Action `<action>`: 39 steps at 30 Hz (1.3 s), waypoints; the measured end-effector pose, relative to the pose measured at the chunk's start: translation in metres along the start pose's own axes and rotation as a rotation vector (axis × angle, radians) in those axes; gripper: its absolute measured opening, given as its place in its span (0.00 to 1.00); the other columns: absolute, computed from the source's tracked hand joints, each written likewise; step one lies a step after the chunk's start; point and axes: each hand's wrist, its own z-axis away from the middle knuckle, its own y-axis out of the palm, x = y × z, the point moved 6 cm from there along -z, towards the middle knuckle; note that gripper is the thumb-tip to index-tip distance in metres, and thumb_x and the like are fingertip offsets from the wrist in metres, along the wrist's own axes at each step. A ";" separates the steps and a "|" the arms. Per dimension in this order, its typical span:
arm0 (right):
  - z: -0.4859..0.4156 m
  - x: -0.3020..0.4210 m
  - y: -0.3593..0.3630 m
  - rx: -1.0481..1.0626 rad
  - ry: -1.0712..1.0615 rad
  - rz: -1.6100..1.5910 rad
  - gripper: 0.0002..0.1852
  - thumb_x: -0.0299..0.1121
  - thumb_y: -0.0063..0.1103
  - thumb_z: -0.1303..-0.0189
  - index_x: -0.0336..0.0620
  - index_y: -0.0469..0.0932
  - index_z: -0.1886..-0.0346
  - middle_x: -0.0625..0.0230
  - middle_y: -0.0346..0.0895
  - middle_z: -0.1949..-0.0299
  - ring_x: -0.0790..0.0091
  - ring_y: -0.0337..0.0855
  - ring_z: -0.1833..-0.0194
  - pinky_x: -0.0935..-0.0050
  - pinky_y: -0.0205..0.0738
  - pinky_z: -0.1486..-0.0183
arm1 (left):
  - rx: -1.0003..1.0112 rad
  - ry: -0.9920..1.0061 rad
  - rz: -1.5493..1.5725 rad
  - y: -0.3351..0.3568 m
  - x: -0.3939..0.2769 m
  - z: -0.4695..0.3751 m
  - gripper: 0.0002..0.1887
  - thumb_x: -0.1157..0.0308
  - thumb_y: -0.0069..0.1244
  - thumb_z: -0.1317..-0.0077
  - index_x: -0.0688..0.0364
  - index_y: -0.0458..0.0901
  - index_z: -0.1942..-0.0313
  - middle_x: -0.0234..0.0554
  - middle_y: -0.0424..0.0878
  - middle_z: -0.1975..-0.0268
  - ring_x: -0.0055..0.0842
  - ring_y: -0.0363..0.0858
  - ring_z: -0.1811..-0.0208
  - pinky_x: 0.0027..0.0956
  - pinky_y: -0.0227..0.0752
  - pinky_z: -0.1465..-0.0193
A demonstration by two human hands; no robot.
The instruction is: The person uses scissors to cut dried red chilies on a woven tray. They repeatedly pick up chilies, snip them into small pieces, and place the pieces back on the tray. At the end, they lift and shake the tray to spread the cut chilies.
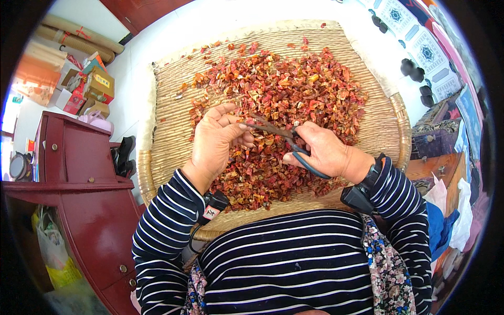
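My right hand (328, 151) holds a pair of scissors (271, 128) with dark handles and worn, brownish blades that point left. The blades are slightly apart. Their tips reach the thumb and fingers of my left hand (216, 139), which are curled together; whether a small piece is pinched there is hard to make out. Below both hands lies a wide heap of dried red and orange pieces (271, 86), which look like cut peppers. They are spread over a large woven tray (173, 106) with a thick rim and pale cloth edging.
To the left stands a dark red wooden cabinet (88, 149), with cardboard boxes (98, 84) and rolled mats (78, 37) beyond it. A wooden stool or chest (437, 167) and cloths (443, 226) lie at right. Patterned covers (427, 51) line the far right.
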 end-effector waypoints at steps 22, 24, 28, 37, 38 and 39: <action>0.007 -0.026 -0.054 -0.214 0.027 0.287 0.30 0.60 0.65 0.44 0.37 0.73 0.64 0.52 0.76 0.68 0.48 0.81 0.65 0.55 0.77 0.64 | 0.198 0.788 -1.253 0.029 -0.005 0.011 0.14 0.79 0.55 0.44 0.62 0.81 0.56 0.49 0.79 0.61 0.43 0.80 0.59 0.40 0.77 0.55; 0.007 -0.031 -0.062 -0.259 0.048 0.257 0.29 0.58 0.66 0.44 0.37 0.72 0.65 0.52 0.76 0.69 0.46 0.80 0.66 0.55 0.76 0.65 | 0.408 0.680 -1.332 0.045 0.015 0.016 0.13 0.79 0.52 0.41 0.61 0.81 0.55 0.50 0.78 0.58 0.44 0.80 0.57 0.41 0.77 0.56; 0.003 -0.036 -0.063 -0.221 0.115 0.188 0.29 0.59 0.66 0.44 0.37 0.73 0.67 0.51 0.75 0.72 0.45 0.79 0.68 0.55 0.74 0.66 | 0.504 0.667 -1.686 0.061 0.040 0.016 0.15 0.75 0.50 0.41 0.61 0.77 0.53 0.51 0.74 0.61 0.46 0.80 0.62 0.45 0.78 0.61; 0.020 -0.045 -0.090 0.093 0.069 0.311 0.25 0.50 0.73 0.59 0.38 0.78 0.67 0.54 0.79 0.68 0.46 0.80 0.61 0.53 0.73 0.59 | -0.016 0.644 -1.201 -0.002 -0.002 -0.012 0.06 0.80 0.51 0.42 0.64 0.82 0.65 0.51 0.83 0.68 0.44 0.83 0.64 0.39 0.78 0.59; 0.022 -0.046 -0.094 0.102 0.065 0.320 0.26 0.50 0.75 0.61 0.37 0.78 0.67 0.53 0.78 0.68 0.46 0.80 0.61 0.54 0.73 0.60 | -0.099 0.410 -1.034 -0.017 0.002 -0.018 0.06 0.79 0.52 0.41 0.65 0.84 0.65 0.51 0.85 0.69 0.37 0.83 0.67 0.35 0.77 0.60; 0.024 -0.048 -0.098 0.109 0.066 0.332 0.28 0.50 0.76 0.63 0.37 0.78 0.67 0.53 0.78 0.67 0.45 0.79 0.62 0.55 0.73 0.62 | -0.149 0.274 -0.920 -0.026 0.003 -0.021 0.06 0.78 0.52 0.39 0.67 0.85 0.63 0.44 0.84 0.71 0.25 0.80 0.70 0.30 0.75 0.63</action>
